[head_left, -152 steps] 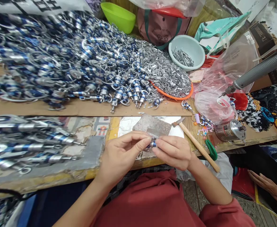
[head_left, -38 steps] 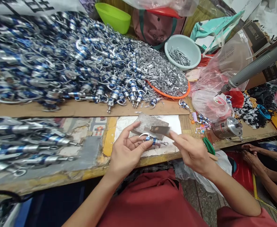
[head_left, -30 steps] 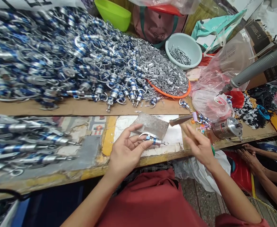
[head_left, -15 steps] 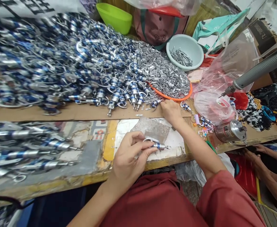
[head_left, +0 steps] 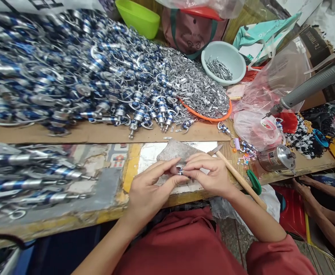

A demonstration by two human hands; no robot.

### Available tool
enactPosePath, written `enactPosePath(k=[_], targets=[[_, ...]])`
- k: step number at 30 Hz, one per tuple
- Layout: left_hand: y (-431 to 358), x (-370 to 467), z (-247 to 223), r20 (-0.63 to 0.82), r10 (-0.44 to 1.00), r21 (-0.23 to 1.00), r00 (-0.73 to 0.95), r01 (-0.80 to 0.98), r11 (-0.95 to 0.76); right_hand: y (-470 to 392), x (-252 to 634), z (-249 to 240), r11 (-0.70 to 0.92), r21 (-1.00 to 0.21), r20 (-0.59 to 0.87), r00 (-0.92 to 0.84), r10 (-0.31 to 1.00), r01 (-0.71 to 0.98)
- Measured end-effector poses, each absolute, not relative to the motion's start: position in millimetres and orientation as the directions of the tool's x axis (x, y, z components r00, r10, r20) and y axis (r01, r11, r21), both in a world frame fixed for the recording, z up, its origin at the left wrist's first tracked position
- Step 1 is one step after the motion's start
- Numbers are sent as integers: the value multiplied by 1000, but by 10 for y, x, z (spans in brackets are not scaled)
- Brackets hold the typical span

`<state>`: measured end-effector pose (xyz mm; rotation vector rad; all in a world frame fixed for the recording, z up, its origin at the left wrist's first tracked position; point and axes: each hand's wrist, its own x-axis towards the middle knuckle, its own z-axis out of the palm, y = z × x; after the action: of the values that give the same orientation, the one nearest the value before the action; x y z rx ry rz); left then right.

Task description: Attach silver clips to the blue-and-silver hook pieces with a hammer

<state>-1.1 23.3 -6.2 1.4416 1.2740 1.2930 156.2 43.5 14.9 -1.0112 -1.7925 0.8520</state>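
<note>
Our right hand [head_left: 206,175] has left the strips' edge [head_left: 206,115]; with our left hand [head_left: 153,183] it pinches the piece [head_left: 180,171] mid-frame, partly hiding the slab [head_left: 173,150]; the hammer [head_left: 239,178] lies centre-right.

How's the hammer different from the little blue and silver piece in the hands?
The hammer has a long, light-brown wooden handle; the little blue and silver piece shows blue and shiny silver.
The hammer lies with no hand on it; the piece is pinched between the left hand and right hand.
The hammer shows nearly whole; the piece is mostly hidden by fingers.
Both seem to have metal parts.
</note>
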Motion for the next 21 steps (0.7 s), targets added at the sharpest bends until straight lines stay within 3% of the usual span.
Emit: enactPosePath(k=[8,10,12,16,21], targets=[[216,0,-34,117,993,993,-24,36,-116,406,1642,150,507,-815,416,-324,849,280],[223,-7,-7,40,998,999,-39,-24,-41,354,1698,130,581,-734,463,-366,807,352],[236,-22,35,-19,999,998,-45,-66,16,309,1764,90,698,-579,544,-438,715,421],[261,-64,113,25,1000,1000,18,14,-25,291,1868,35,865,-277,643,-589,490,417],[261,-112,124,158,984,976,83,137,-169,312,1864,77,874,-253,665,-582,469,415]])
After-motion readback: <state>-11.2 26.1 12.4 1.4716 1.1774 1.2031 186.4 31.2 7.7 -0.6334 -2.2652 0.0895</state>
